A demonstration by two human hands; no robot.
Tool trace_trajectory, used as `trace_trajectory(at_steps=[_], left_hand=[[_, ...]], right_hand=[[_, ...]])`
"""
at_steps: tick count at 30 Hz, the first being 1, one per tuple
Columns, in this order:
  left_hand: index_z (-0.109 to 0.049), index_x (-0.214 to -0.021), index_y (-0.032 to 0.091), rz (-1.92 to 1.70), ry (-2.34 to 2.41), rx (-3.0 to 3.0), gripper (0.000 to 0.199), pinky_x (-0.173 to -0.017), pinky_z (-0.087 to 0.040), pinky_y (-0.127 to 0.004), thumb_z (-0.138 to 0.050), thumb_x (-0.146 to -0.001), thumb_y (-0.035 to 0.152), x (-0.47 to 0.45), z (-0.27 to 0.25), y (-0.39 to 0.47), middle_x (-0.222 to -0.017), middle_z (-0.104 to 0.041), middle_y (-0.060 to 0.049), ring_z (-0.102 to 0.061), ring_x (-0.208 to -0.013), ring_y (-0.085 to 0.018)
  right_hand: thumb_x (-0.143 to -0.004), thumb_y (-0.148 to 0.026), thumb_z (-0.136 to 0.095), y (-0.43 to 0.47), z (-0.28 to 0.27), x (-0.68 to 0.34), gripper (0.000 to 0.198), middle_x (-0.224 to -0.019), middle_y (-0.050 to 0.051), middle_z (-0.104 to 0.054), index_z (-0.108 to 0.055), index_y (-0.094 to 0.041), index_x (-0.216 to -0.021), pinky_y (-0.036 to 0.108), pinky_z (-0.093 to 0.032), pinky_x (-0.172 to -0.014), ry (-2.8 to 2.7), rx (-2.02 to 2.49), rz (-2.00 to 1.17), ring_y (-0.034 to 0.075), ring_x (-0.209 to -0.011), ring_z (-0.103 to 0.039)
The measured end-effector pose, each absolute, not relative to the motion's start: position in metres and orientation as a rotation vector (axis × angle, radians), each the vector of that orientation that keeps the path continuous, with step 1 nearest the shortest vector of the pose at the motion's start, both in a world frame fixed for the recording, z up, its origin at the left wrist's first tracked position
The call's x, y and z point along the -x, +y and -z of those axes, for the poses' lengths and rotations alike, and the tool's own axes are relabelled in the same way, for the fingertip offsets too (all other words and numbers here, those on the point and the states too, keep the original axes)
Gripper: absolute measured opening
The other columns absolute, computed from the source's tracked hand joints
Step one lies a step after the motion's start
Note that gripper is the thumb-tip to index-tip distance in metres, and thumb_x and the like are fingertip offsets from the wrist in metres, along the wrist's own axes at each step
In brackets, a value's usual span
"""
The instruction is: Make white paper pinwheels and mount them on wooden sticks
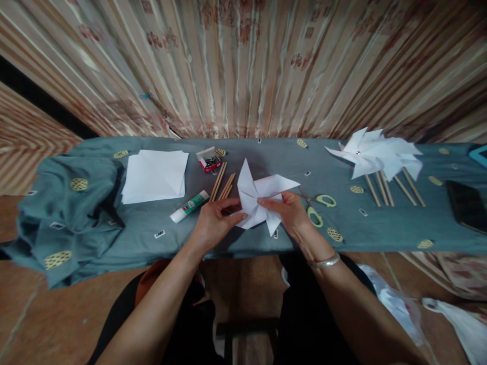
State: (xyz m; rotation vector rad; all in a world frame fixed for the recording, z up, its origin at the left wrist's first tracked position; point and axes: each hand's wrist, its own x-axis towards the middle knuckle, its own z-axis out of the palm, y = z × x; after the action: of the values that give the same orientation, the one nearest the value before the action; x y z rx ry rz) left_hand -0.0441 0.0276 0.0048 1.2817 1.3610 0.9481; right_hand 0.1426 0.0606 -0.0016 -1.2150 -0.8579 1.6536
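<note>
A white paper pinwheel [249, 195], its blades folded in toward the middle, is held between my two hands over the cloth. My left hand [216, 220] grips its lower left edge between thumb and fingers. The thumb of my right hand [291, 213] presses on the pinwheel's centre, with the fingers behind the paper. Close by on the left lie several wooden sticks [218, 181] and a green and white glue stick [189, 206]. Scissors with light green handles [315, 216] rest just right of my right hand.
A stack of white paper [155, 176] lies at the left, beside a small open box of pins [209, 159]. Several pinwheels on sticks [380, 152] are at the right, near a dark phone [467, 205]. A grey-green cloth [274, 152] covers the table; a curtain hangs behind.
</note>
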Motion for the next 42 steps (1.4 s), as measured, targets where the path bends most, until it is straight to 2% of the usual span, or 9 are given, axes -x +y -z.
trace_trajectory(at_steps=[3,12,20,33,42], left_hand=[[-0.076,-0.102,0.013,-0.9,1.288,-1.243,0.043,-0.075,-0.055,-0.03,-0.081,-0.065,0.035,0.043,-0.006,0.028,-0.09,-0.078,-0.007,-0.071,-0.081,-0.022],[-0.075,-0.091,0.012,-0.995,1.197,-1.064,0.042,-0.07,-0.056,-0.03,-0.086,-0.057,0.035,0.031,-0.011,0.029,-0.085,-0.078,-0.008,-0.071,-0.072,-0.021],[-0.074,-0.07,0.014,-1.044,1.29,-1.086,0.021,-0.053,-0.049,-0.024,-0.081,-0.056,0.028,0.022,-0.006,0.032,-0.066,-0.073,-0.002,-0.064,-0.057,-0.017],[-0.073,-0.072,0.014,-1.088,1.36,-1.226,0.016,-0.055,-0.051,-0.026,-0.071,-0.062,0.027,0.008,-0.006,0.034,-0.069,-0.073,-0.004,-0.066,-0.062,-0.02],[-0.072,-0.074,0.012,-1.023,1.355,-1.192,0.021,-0.059,-0.054,-0.027,-0.073,-0.062,0.029,-0.003,-0.012,0.034,-0.071,-0.074,-0.005,-0.068,-0.066,-0.022]], right_hand=[[-0.05,-0.029,-0.09,0.058,0.0,-0.143,0.032,-0.078,0.001,-0.079,-0.075,-0.021,-0.076,0.035,-0.058,-0.071,-0.879,1.212,-1.66,0.019,-0.065,-0.07],[-0.048,-0.034,-0.09,0.052,0.002,-0.147,0.032,-0.073,0.0,-0.077,-0.076,-0.021,-0.074,0.033,-0.057,-0.061,-1.012,1.25,-1.63,0.018,-0.059,-0.068],[-0.052,-0.038,-0.088,0.051,0.011,-0.152,0.032,-0.074,0.003,-0.076,-0.075,-0.02,-0.075,0.033,-0.056,-0.061,-1.204,1.273,-1.505,0.019,-0.061,-0.068],[-0.053,-0.04,-0.086,0.052,0.01,-0.158,0.034,-0.076,0.004,-0.078,-0.076,-0.019,-0.077,0.035,-0.057,-0.063,-1.237,1.33,-1.423,0.02,-0.064,-0.069],[-0.054,-0.038,-0.086,0.052,0.011,-0.166,0.031,-0.076,0.004,-0.077,-0.075,-0.019,-0.076,0.035,-0.055,-0.065,-1.201,1.327,-1.437,0.021,-0.066,-0.068]])
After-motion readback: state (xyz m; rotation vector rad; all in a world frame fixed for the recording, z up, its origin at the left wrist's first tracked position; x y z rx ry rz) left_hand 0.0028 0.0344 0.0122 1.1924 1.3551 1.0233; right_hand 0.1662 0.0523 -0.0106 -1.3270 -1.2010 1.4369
